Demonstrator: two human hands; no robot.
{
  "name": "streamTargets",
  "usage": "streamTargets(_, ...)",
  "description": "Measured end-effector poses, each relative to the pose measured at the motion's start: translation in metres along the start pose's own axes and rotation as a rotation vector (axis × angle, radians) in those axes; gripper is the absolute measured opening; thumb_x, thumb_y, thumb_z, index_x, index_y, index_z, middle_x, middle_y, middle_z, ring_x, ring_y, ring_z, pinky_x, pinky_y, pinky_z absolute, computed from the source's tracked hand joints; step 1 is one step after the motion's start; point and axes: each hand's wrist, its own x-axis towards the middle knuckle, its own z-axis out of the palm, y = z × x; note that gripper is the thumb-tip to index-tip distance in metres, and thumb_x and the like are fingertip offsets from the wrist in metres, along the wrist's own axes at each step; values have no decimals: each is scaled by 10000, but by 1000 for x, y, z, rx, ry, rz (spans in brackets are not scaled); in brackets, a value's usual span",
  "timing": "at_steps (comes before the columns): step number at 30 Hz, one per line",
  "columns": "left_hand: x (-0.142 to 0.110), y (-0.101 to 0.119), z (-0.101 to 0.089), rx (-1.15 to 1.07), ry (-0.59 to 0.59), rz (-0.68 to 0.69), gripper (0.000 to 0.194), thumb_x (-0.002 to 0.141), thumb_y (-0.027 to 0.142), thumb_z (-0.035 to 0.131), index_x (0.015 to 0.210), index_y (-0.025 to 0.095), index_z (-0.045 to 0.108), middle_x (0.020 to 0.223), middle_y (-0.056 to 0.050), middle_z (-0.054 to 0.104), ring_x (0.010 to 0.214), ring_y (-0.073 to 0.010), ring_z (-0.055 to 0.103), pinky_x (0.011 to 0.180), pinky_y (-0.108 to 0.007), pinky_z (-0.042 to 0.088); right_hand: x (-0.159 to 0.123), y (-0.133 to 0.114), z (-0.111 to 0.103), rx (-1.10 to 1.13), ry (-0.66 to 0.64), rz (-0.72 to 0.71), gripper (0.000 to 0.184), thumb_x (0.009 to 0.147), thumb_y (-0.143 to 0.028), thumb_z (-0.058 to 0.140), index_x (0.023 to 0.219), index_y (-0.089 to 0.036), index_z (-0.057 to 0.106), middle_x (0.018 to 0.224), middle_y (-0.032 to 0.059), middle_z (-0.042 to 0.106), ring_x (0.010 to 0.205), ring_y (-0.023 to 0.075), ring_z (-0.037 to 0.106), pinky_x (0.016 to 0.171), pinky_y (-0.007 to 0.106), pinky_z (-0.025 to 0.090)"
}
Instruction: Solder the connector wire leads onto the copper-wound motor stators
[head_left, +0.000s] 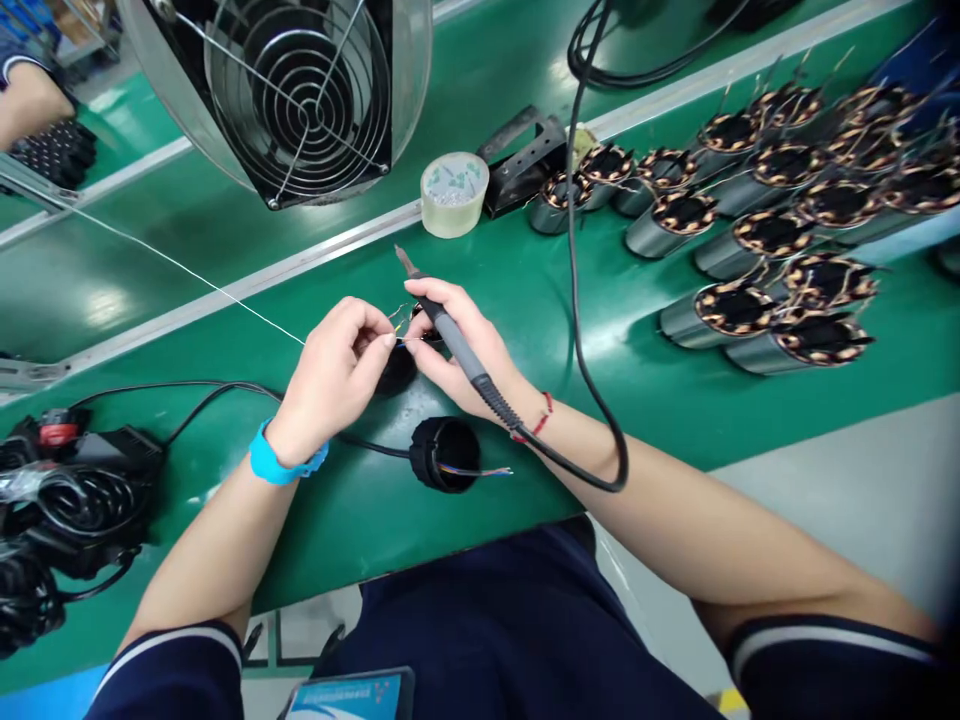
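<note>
In front of me my left hand (341,360) is closed, its thumb and forefinger pinching the end of a thin wire. A pale strand (217,288) runs from the upper left to the back of this hand. My right hand (472,350) is closed around a soldering iron (459,343), whose tip points up and away. The right thumb and fingertips also meet at the fine wires beside the left fingertips. Under the hands is a dark round part (396,372), mostly hidden. Nearer me lies a black cylindrical housing (431,455) with coloured wires sticking out.
Motor stators (739,308) with copper windings crowd the right side. A roll of tape (454,195), a black metal stand (532,165) and a caged fan (300,100) stand behind. Black coiled cables (82,500) lie left. The iron's cord (574,250) loops over my right forearm. Another person's arm (34,100) shows upper left.
</note>
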Motion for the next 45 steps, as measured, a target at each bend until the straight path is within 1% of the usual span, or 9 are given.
streamTargets(6, 1, -1, -1, 136, -26, 81, 79, 835, 125, 547, 788, 179, 581, 761, -9, 539, 741, -150, 516, 678, -282, 419, 2, -4, -1, 74, 23, 21, 413, 819, -184, 535, 1223, -223, 456, 880, -4, 640, 859, 162, 626, 948, 374, 478)
streamTargets(12, -1, -13, 10, 370, 39, 302, 136, 894, 259, 558, 882, 203, 680, 825, -54, 598, 810, -207, 492, 730, -360, 377, 2, -2, -2, 94, 61, 56, 412, 818, -189, 531, 1222, -222, 451, 797, -27, 610, 772, 154, 613, 845, 346, 529)
streamTargets(19, 0, -12, 15, 230, 109, 98, 156, 856, 208, 567, 792, 214, 709, 758, -27, 564, 788, -186, 496, 767, -356, 379, 7, 7, -19, -41, -141, -69, 493, 823, -194, 544, 1299, -235, 422, 954, 18, 648, 951, 196, 627, 941, 416, 490)
streamTargets(23, 1, -12, 15, 218, 125, 49, 155, 834, 200, 572, 750, 210, 702, 724, -20, 528, 784, -190, 486, 749, -355, 367, 8, 7, -20, -182, -179, -124, 458, 836, -185, 548, 1278, -256, 452, 904, 6, 662, 962, 215, 631, 934, 438, 476)
streamTargets(28, 4, -15, 18, 206, 153, 36, 152, 813, 179, 574, 722, 206, 693, 713, -15, 510, 777, -186, 479, 750, -352, 366, 9, 11, -6, -255, -43, -115, 443, 849, -164, 492, 1282, -247, 448, 1079, 34, 656, 942, 191, 648, 851, 360, 517)
streamTargets(31, 5, -17, 17, 173, 158, 29, 150, 797, 164, 576, 701, 199, 686, 710, -15, 509, 774, -183, 481, 744, -347, 371, 10, 14, -3, -331, -26, -170, 452, 856, -162, 459, 1302, -233, 449, 1105, 50, 657, 967, 211, 643, 842, 378, 524)
streamTargets(35, 5, -16, 16, 98, 128, 32, 155, 767, 129, 572, 673, 195, 675, 699, -8, 522, 771, -172, 499, 764, -345, 386, 7, 0, -16, -340, -62, -153, 431, 878, -240, 514, 1307, -240, 484, 1038, 41, 677, 974, 241, 639, 916, 455, 509)
streamTargets(40, 3, -15, 21, 144, 110, 52, 159, 764, 132, 563, 658, 189, 668, 706, -16, 522, 772, -179, 490, 762, -360, 380, -18, -26, -41, -215, 108, -88, 326, 927, -259, 528, 1250, -262, 570, 1196, 49, 659, 863, 179, 675, 847, 372, 549)
streamTargets(45, 1, -16, 29, 186, 169, 95, 164, 753, 139, 557, 611, 179, 628, 680, -10, 483, 742, -173, 472, 754, -367, 386, -55, -17, -39, -145, 269, -116, 287, 827, -222, 638, 1111, -261, 618, 899, 22, 681, 654, 159, 629, 600, 337, 544)
